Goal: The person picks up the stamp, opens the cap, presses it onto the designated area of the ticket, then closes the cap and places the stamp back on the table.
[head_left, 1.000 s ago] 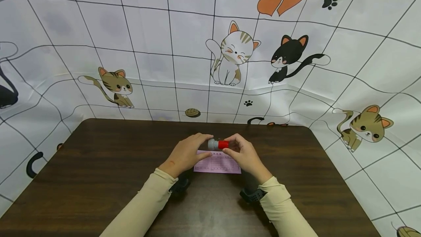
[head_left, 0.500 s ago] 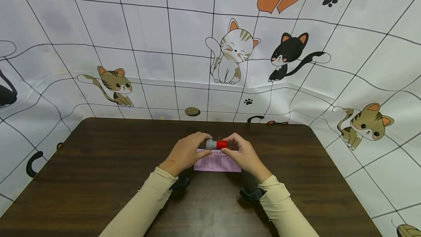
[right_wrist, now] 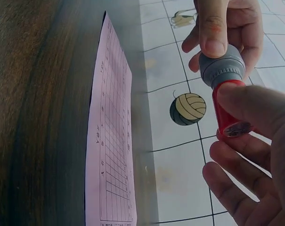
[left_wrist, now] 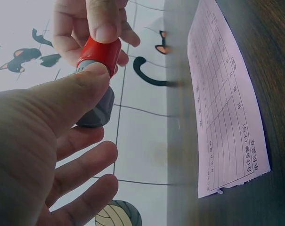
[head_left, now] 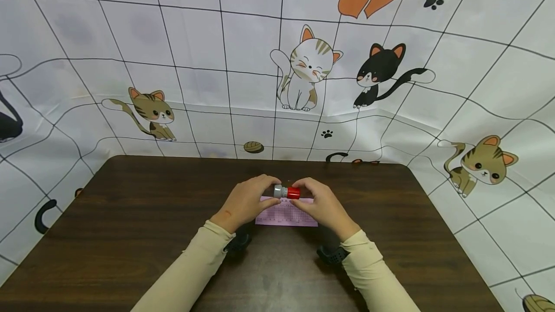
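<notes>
A small stamp (head_left: pixel 281 191) with a grey end and a red end lies sideways between both hands, raised over the table. My left hand (head_left: pixel 248 201) pinches its grey end between thumb and index finger. Thumb and fingers of my right hand (head_left: pixel 322 203) pinch the red part (right_wrist: pixel 232 106), whose end face carries small dark characters in the right wrist view. In the left wrist view the left thumb covers part of the grey body (left_wrist: pixel 99 110), and the other fingers are spread. Below the hands a pink printed form (head_left: pixel 286 213) with a ruled grid lies on the table.
The dark wooden table (head_left: pixel 130 235) reaches back to a white wall sheet (head_left: pixel 195 37) printed with cats and black grid lines. Dark straps sit around both wrists, below cream sleeves (head_left: pixel 195 264).
The right fingertips have shifted slightly left and toward the body on the red part. The left hand keeps its grip on the grey end, almost unmoved, and the form lies still.
</notes>
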Motion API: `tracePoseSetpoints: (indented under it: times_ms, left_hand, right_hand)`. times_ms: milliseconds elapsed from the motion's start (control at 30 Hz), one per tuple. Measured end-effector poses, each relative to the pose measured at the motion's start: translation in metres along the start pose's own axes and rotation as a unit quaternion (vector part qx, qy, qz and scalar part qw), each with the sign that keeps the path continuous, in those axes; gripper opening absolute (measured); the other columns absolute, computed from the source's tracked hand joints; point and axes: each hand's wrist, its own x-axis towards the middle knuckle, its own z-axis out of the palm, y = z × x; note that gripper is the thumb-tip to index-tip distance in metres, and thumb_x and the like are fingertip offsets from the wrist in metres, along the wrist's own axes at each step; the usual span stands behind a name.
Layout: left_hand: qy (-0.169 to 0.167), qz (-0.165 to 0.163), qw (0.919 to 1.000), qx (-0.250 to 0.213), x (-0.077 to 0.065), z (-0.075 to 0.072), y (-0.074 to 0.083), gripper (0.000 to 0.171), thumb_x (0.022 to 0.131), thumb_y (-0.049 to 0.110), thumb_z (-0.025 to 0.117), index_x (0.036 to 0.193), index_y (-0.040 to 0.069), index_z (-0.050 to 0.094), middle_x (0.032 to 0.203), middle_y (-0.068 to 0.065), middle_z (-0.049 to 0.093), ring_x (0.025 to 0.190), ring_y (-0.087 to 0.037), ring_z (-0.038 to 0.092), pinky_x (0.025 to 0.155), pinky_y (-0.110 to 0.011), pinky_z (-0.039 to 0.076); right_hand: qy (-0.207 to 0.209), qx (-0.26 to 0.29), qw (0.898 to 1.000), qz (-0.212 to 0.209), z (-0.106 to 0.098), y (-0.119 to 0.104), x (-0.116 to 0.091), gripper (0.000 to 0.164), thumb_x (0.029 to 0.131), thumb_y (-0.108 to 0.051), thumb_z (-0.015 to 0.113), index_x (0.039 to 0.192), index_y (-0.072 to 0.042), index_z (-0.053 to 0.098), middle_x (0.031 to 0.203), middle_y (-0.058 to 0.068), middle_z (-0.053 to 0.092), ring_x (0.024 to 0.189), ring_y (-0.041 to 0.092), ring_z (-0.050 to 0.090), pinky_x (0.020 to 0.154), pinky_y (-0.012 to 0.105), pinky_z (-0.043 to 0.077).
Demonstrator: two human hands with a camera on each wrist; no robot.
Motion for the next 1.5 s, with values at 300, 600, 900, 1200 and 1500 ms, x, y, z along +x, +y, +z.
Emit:
tracePoseSetpoints:
  times_ms: [300, 600, 900, 1200, 1500]
  left_hand:
    - [-0.009, -0.002, 1.0, 0.002, 0.0001, -0.0001, 0.0, 0.05, 0.088, 0.034, 0.084, 0.131, 0.015, 0.067, 0.127, -0.001, 0.069, 0.113, -0.02, 0.068, 0.097, -0.041, 0.057]
    - [-0.007, 0.0, 0.9999, 0.012, 0.0005, 0.0007, -0.0005, 0.051, 0.087, 0.035, 0.086, 0.129, 0.014, 0.068, 0.125, -0.002, 0.069, 0.11, -0.019, 0.069, 0.095, -0.04, 0.058]
    - [-0.005, 0.001, 0.9997, 0.023, 0.0007, 0.0004, -0.0005, 0.046, 0.085, 0.035, 0.086, 0.124, 0.014, 0.07, 0.12, 0.0, 0.071, 0.106, -0.018, 0.069, 0.093, -0.039, 0.058]
    - [-0.001, 0.023, 0.9991, 0.035, 0.0006, -0.0009, 0.0005, 0.043, 0.086, 0.03, 0.086, 0.123, 0.013, 0.07, 0.117, 0.0, 0.071, 0.104, -0.017, 0.07, 0.091, -0.038, 0.059]
    - [-0.004, 0.043, 0.9985, 0.033, -0.0005, -0.001, -0.0013, 0.041, 0.086, 0.026, 0.086, 0.122, 0.013, 0.071, 0.113, 0.002, 0.072, 0.1, -0.015, 0.07, 0.088, -0.036, 0.059]
  right_hand:
    - [0.006, -0.011, 1.0, -0.023, -0.0009, 0.0005, -0.0008, 0.027, 0.09, -0.006, 0.081, 0.115, -0.005, 0.07, 0.11, 0.009, 0.072, 0.1, 0.026, 0.073, 0.09, 0.044, 0.06]
    - [0.006, -0.013, 1.0, -0.022, -0.001, -0.0003, -0.0023, 0.027, 0.089, -0.008, 0.082, 0.114, -0.008, 0.071, 0.11, 0.006, 0.073, 0.098, 0.024, 0.074, 0.089, 0.042, 0.06]
    - [0.004, -0.004, 0.999, -0.037, 0.0, 0.0016, -0.0019, 0.028, 0.09, -0.006, 0.08, 0.116, -0.006, 0.07, 0.11, 0.01, 0.072, 0.099, 0.026, 0.074, 0.089, 0.042, 0.06]
    - [-0.001, -0.02, 0.999, -0.04, 0.0003, 0.0013, -0.0016, 0.026, 0.092, -0.006, 0.078, 0.116, -0.006, 0.07, 0.112, 0.012, 0.072, 0.1, 0.026, 0.073, 0.09, 0.043, 0.06]
    - [-0.022, -0.031, 0.998, -0.042, 0.0, 0.0022, -0.002, 0.026, 0.092, -0.009, 0.078, 0.117, -0.007, 0.07, 0.113, 0.007, 0.072, 0.105, 0.024, 0.072, 0.093, 0.044, 0.058]
